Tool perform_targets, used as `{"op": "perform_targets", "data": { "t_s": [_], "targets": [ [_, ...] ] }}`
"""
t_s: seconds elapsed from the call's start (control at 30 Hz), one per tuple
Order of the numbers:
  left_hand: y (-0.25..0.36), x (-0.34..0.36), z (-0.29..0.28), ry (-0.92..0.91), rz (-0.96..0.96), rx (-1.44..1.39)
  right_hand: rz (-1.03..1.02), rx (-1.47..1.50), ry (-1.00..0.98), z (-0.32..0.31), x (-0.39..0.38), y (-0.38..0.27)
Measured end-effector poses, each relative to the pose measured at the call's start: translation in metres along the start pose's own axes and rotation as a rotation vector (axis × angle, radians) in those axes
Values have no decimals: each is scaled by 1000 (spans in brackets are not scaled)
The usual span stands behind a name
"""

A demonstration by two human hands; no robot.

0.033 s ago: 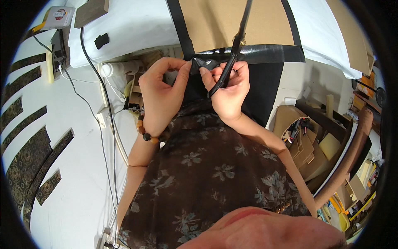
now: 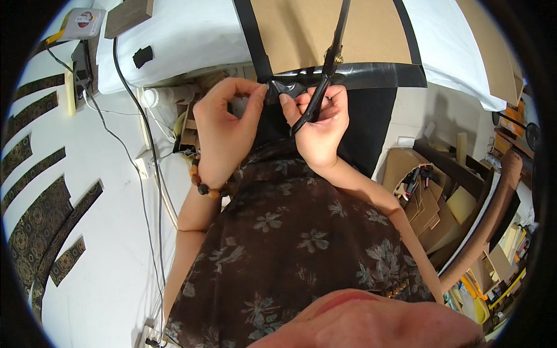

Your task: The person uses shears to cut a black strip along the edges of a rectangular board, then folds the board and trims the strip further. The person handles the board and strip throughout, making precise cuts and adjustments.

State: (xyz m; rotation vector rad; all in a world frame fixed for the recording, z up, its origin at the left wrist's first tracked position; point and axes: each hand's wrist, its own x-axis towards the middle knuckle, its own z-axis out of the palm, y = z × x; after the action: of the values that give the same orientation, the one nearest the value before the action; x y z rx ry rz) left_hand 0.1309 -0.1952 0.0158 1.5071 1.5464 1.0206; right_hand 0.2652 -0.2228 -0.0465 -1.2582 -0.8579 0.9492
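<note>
A tan board [image 2: 290, 35] lies on the table, edged with black strips. Along its near edge runs a glossy black strip [image 2: 377, 75], wrinkled at its left end. There my left hand [image 2: 227, 116] pinches the black material between thumb and forefinger. Just to the right, my right hand [image 2: 322, 130] has its thumb against the same wrinkled part. Black-handled scissors [image 2: 332, 61] rest in that hand's curled fingers, with the blades pointing away over the board. The fingertips hide part of the pinched edge. Below the strip hangs a black sheet [image 2: 371, 116].
White sheeting [image 2: 185, 43] covers the table, with a small black scrap [image 2: 142, 56] on it. Black cables [image 2: 148, 124] run down the left side. Dark patterned pieces [image 2: 43, 223] lie at far left. To the right stands a box [image 2: 406, 165] with cardboard offcuts and tools.
My left wrist and its beaded bracelet have shifted very slightly. The scissors have tilted a touch; both hands keep their hold.
</note>
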Motion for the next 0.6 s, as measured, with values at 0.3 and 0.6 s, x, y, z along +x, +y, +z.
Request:
{"op": "perform_targets", "data": {
  "t_s": [0.3, 0.6],
  "targets": [
    [6, 48, -28, -76, 356, 333, -122, -139, -9, 0, -1, 12],
    [14, 108, -40, -635, 454, 492, 56, -203, -220, -46, 1, -16]
  ]
}}
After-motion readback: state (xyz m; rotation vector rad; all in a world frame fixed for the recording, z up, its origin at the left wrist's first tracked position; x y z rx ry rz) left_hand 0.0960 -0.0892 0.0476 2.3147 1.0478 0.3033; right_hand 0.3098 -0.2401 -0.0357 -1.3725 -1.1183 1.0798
